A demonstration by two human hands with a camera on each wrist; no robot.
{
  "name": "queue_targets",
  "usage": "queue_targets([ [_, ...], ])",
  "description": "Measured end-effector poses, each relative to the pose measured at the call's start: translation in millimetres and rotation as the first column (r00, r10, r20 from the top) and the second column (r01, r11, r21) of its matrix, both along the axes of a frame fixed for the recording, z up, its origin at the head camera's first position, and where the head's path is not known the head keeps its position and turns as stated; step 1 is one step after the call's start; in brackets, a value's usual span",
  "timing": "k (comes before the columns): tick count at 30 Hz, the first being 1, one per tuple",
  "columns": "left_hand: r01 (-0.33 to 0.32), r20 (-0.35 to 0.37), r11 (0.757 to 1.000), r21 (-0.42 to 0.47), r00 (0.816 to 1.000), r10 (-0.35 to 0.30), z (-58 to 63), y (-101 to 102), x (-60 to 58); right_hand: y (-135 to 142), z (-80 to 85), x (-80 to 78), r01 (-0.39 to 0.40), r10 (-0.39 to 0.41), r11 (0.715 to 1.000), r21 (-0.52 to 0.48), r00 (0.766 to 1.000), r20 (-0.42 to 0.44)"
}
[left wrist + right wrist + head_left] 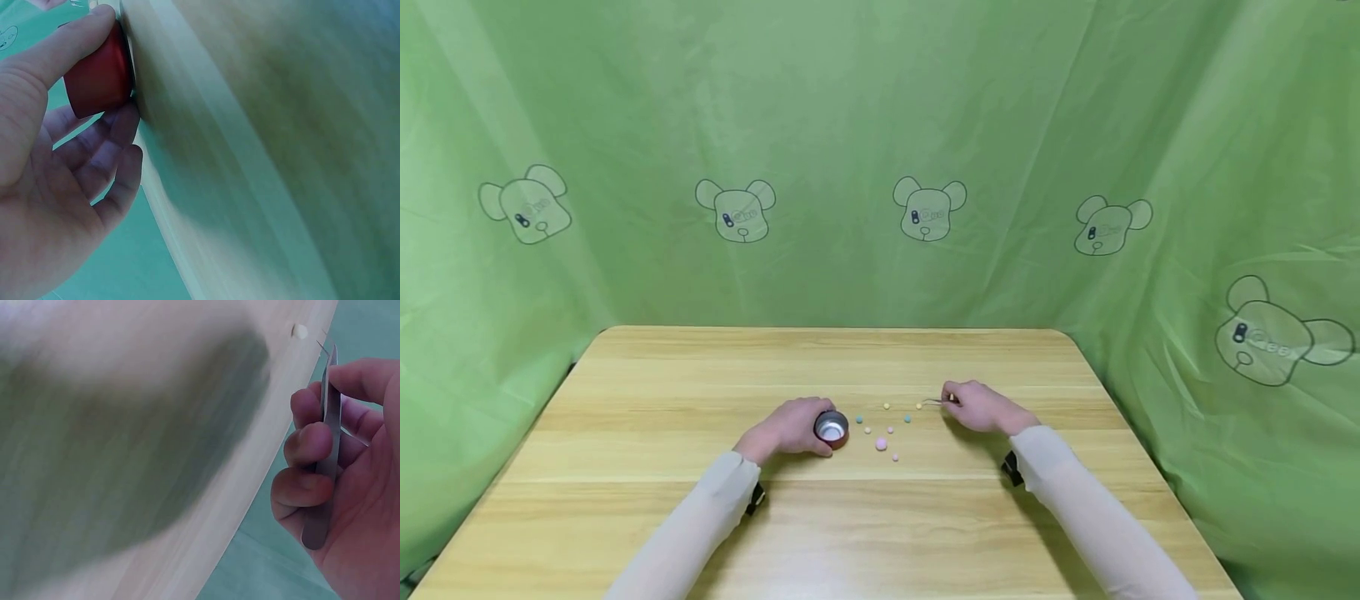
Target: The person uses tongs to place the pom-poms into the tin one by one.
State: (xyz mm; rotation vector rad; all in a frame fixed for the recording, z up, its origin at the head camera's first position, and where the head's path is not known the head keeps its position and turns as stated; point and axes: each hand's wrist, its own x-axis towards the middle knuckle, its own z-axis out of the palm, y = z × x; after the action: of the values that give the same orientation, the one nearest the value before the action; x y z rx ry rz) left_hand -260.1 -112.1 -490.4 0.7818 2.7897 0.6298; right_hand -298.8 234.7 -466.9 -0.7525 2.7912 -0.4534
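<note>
My left hand (792, 423) holds a small red metal cup (100, 78), thumb on one side and fingers on the other. Its open top and silvery inside face up in the head view. Farther right, my right hand (983, 407) grips a pair of metal tweezers (332, 419), the thumb and fingers wrapped about the shanks. The tweezers' thin tips point left, right by a small yellow ball (918, 407). In the right wrist view the tips stand slightly apart, close to a pale ball (300, 331) on the table.
Between the hands, several small balls lie scattered on the wooden table (820, 358): another yellow one (886, 406), blue ones (859, 419), small pink ones (895, 457) and a larger pink ball (881, 444). A green curtain (835, 108) with bear-head drawings surrounds the table's back and sides.
</note>
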Motion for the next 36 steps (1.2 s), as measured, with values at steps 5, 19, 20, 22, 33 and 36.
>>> queue_targets([
  [5,-0.005,0.002,1.0,0.0,1.0,0.005,0.8,1.1,0.6,1.6,-6.1,-3.1,0.006,-0.006,1.0,0.002,1.0,0.001],
  [19,-0.002,0.003,1.0,0.0,1.0,0.002,0.9,-0.3,-0.1,-3.4,-7.3,-2.8,-0.008,0.008,1.0,0.005,1.0,0.007],
  [20,-0.001,0.002,1.0,-0.001,1.0,0.001,0.7,-0.3,-0.2,-3.9,-7.3,-2.8,-0.008,0.008,1.0,0.009,1.0,0.007],
  [22,0.0,0.0,1.0,-0.005,1.0,0.0,0.4,0.0,-0.5,-4.9,-7.3,-2.4,-0.004,0.004,1.0,0.012,1.0,0.007],
  [33,0.001,-0.007,1.0,-0.015,1.0,-0.001,-1.0,-0.3,-1.4,-6.5,-5.2,-2.8,0.0,0.0,1.0,0.014,1.0,0.0],
  [36,0.002,-0.008,1.0,-0.013,1.0,-0.003,-0.5,-0.7,-1.5,-7.1,-4.9,-3.2,0.002,-0.002,1.0,0.018,1.0,-0.004],
])
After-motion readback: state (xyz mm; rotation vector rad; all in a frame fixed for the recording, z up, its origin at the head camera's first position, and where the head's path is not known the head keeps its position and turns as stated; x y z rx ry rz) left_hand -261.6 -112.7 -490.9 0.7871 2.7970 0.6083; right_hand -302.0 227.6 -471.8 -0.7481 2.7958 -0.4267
